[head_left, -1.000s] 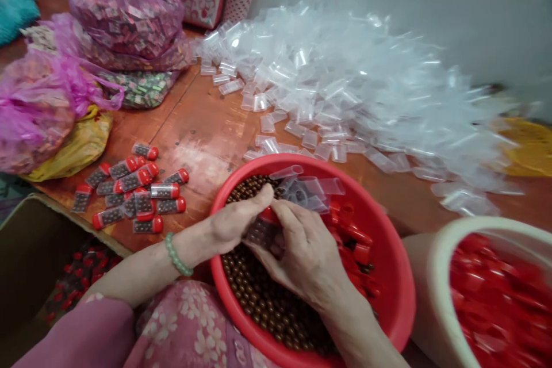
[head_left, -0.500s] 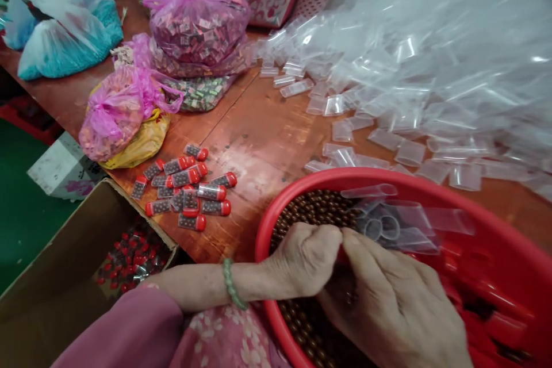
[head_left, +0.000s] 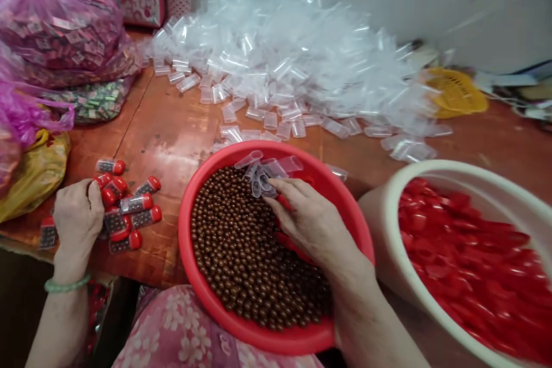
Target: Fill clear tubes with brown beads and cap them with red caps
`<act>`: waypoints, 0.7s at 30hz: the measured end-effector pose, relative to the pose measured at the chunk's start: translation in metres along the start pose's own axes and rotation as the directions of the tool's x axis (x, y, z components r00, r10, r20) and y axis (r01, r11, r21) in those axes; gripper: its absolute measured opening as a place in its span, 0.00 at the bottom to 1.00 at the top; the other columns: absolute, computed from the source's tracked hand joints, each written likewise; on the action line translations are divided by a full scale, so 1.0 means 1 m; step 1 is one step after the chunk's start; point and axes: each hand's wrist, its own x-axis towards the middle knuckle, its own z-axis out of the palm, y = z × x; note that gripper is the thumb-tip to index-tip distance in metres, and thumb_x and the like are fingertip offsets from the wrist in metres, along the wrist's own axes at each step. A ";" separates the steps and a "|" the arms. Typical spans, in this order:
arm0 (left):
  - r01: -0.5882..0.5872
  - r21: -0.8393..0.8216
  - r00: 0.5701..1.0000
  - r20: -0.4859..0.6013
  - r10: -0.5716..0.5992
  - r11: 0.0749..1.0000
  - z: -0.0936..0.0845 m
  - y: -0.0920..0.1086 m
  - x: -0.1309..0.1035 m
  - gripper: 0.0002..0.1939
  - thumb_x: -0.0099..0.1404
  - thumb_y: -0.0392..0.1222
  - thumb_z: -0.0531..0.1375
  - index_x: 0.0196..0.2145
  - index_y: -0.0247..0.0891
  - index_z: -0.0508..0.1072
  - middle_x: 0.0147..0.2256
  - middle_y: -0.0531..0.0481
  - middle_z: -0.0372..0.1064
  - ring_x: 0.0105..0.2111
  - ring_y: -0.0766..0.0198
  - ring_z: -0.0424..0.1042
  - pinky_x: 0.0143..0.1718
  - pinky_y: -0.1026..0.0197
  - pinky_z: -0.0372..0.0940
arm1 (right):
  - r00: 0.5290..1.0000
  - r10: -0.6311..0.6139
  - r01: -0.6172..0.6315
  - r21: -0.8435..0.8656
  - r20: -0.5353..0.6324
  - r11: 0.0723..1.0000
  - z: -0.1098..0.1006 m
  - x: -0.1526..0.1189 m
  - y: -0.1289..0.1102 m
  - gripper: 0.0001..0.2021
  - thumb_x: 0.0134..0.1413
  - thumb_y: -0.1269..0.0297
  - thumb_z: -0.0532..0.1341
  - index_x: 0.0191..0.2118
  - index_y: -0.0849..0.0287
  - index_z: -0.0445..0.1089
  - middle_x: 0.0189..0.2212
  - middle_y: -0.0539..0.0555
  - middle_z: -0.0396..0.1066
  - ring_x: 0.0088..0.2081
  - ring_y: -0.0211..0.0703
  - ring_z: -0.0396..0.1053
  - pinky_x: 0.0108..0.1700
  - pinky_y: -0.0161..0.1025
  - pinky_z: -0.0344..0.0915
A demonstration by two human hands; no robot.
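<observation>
1. I have the right hand [head_left: 313,215] over the red bowl [head_left: 188,230], right of the frame's centre. Its grip is partly curled, thumb and forefinger reaching toward the upper left; I cannot tell whether they have hold of a tube or merely touch one.
2. The loose clear tubes [head_left: 273,168] lie in the bowl directly at those fingertips, up and slightly left from the grip. The nearest have their round mouths toward the lower part of the frame, so I read their long axes as running away from me; the topmost one lies more crosswise, slanting up to the right. The right hand is by far the nearer.
3. Just below and left of that grip, brown beads [head_left: 241,241] fill much of the bowl.
4. I have the left hand [head_left: 80,213] well apart, at the left of the frame, fingers curled down beside the capped tubes [head_left: 145,217]. What its grip has, if anything, I cannot tell: the fingertips are hidden. Many of those tubes slant crosswise, red end to the right.
5. Farther out on the desk [head_left: 159,109], a heap of clear tubes [head_left: 293,63] spans the upper middle; a white bucket [head_left: 390,224] of red caps [head_left: 452,259] stands lower right.
</observation>
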 end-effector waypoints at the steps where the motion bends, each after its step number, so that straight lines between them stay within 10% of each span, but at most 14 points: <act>1: -0.019 -0.002 1.000 -0.021 0.018 1.000 0.002 -0.002 0.001 0.13 0.66 0.47 0.52 0.43 0.44 0.71 0.41 0.45 0.73 0.48 0.43 0.67 0.51 0.38 0.58 | 0.999 -0.005 0.005 0.009 0.044 1.000 0.000 0.004 0.000 0.14 0.60 0.68 0.57 0.52 0.60 0.67 0.46 0.61 0.72 0.45 0.52 0.73 0.46 0.50 0.73; 5: -0.032 -0.144 0.999 0.016 0.034 0.989 0.003 0.026 0.003 0.16 0.67 0.46 0.52 0.51 0.46 0.68 0.49 0.50 0.71 0.56 0.44 0.63 0.57 0.41 0.55 | 0.971 -0.045 0.042 0.021 0.234 0.999 0.002 0.021 0.001 0.18 0.58 0.72 0.58 0.54 0.60 0.65 0.54 0.61 0.66 0.48 0.50 0.72 0.46 0.47 0.72; 10: -0.160 -0.395 0.983 0.015 0.180 0.905 0.001 0.107 -0.013 0.15 0.69 0.42 0.51 0.47 0.35 0.72 0.48 0.42 0.72 0.51 0.52 0.70 0.55 0.47 0.63 | 0.929 -0.005 0.069 -0.162 0.369 0.984 0.009 0.034 0.000 0.15 0.58 0.67 0.60 0.52 0.58 0.69 0.54 0.62 0.63 0.39 0.49 0.73 0.30 0.41 0.68; 14: -0.321 -0.592 0.882 0.097 0.461 0.739 0.011 0.159 -0.035 0.13 0.68 0.34 0.52 0.47 0.32 0.71 0.47 0.39 0.73 0.50 0.57 0.71 0.55 0.53 0.65 | 0.894 -0.001 0.134 -0.264 0.448 0.955 0.011 0.041 -0.008 0.14 0.58 0.66 0.59 0.50 0.54 0.70 0.53 0.61 0.63 0.37 0.46 0.71 0.28 0.38 0.62; 21: -0.479 -0.492 0.828 0.023 0.560 0.727 0.032 0.165 -0.043 0.16 0.67 0.28 0.50 0.51 0.29 0.67 0.48 0.36 0.72 0.51 0.56 0.70 0.54 0.51 0.68 | 0.832 -0.170 0.388 -0.334 0.528 0.859 0.012 0.047 -0.035 0.10 0.61 0.73 0.53 0.40 0.61 0.72 0.47 0.63 0.68 0.42 0.52 0.67 0.39 0.45 0.62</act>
